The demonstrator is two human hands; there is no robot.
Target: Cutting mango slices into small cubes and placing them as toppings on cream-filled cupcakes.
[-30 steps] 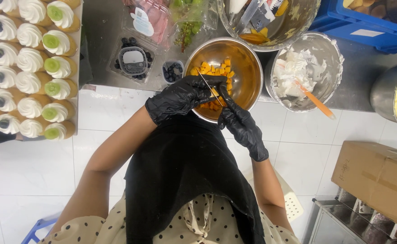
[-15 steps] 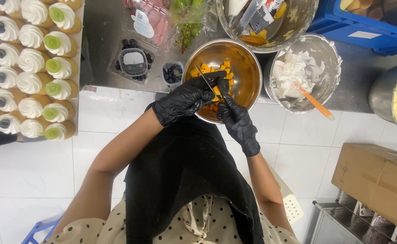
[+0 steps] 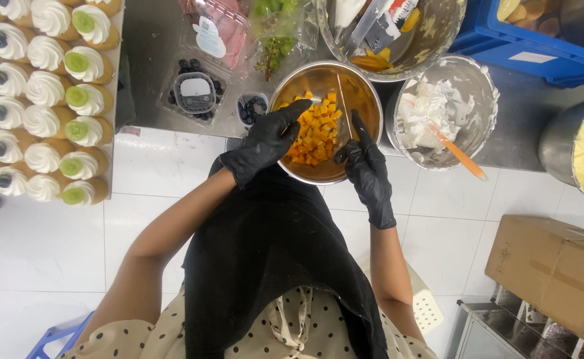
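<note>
steel bowl (image 3: 290,86): at table edge, holds orange fruit cubes (image 3: 313,129).
left hand (image 3: 265,141): black glove, at 9 o'clock, curled on rim.
right hand (image 3: 367,166): at 3 o'clock, pinching thin knife (image 3: 344,106).
risk: may tip off edge; may nick glove.

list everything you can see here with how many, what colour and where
round steel bowl of diced orange fruit: one, centre counter
thin metal utensil: one, silver, in that bowl
steel bowl of white cream: one, right, orange spatula inside
cream-topped cupcakes: many, white, left tray
clear blueberry tub: one, dark, counter
brown cardboard box: one, floor right
left hand: black glove, on bowl rim
right hand: black glove, holding utensil
</note>
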